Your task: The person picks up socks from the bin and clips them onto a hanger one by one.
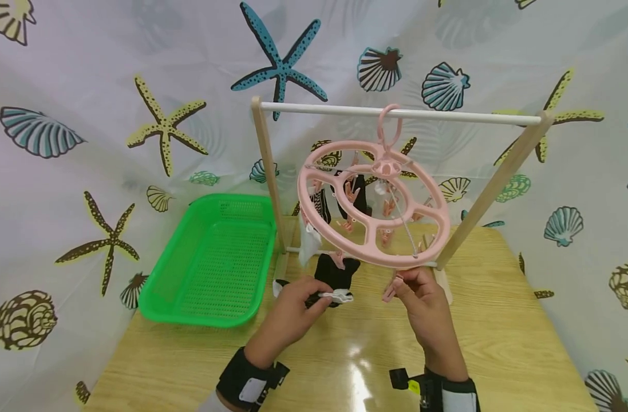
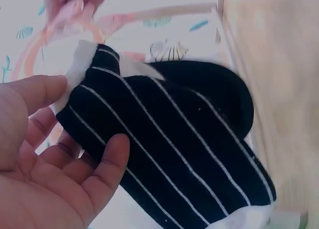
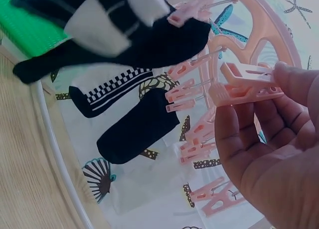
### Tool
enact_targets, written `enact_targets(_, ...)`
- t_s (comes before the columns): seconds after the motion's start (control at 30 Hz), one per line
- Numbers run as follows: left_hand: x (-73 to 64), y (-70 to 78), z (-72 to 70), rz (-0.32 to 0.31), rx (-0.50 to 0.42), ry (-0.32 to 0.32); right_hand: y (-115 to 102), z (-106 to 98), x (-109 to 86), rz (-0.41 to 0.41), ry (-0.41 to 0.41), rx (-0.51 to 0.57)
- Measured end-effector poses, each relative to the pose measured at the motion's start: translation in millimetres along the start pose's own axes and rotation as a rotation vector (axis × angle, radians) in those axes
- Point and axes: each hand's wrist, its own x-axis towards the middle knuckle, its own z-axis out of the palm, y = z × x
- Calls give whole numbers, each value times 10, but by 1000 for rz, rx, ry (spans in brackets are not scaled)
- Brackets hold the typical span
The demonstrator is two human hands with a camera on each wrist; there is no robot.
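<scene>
My left hand [image 1: 295,312] pinches a black sock with thin white stripes [image 2: 164,139] by its white cuff, thumb on one side and fingers behind. In the right wrist view this striped sock is partly cut off at the top. My right hand [image 1: 424,297] holds a pink clothespin [image 3: 249,84] between thumb and fingers, at the near rim of a round pink hanger [image 1: 406,262]. The clothespin's tips look apart, with nothing between them. A plain black sock [image 1: 334,272] hangs from another clip, just behind the striped sock.
The hanger hooks over a white rod [image 1: 458,116] on a wooden stand [image 1: 499,183]. A black sock [image 3: 139,129] and a checkered sock [image 3: 114,92] hang farther round it, among several pink clips. A green basket [image 1: 205,317] stands left on the wooden table [image 1: 499,332].
</scene>
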Motion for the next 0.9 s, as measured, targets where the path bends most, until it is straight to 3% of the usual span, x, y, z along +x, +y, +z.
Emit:
enact_targets(0.13, 5, 121, 196, -13, -44, -72, 4, -3, -1, -26, -22, 3)
enact_targets(0.3, 95, 233, 390, -26, -98, -99, 4, -10, 3, -36, -33, -9)
enact_targets(0.67, 245, 333, 626, -12, -145, -48, -6, 2, -9, 19, -10, -30)
enact_targets(0.9, 306, 375, 682, -51, -224, 15, -32, -5, -19, 65, -9, -124)
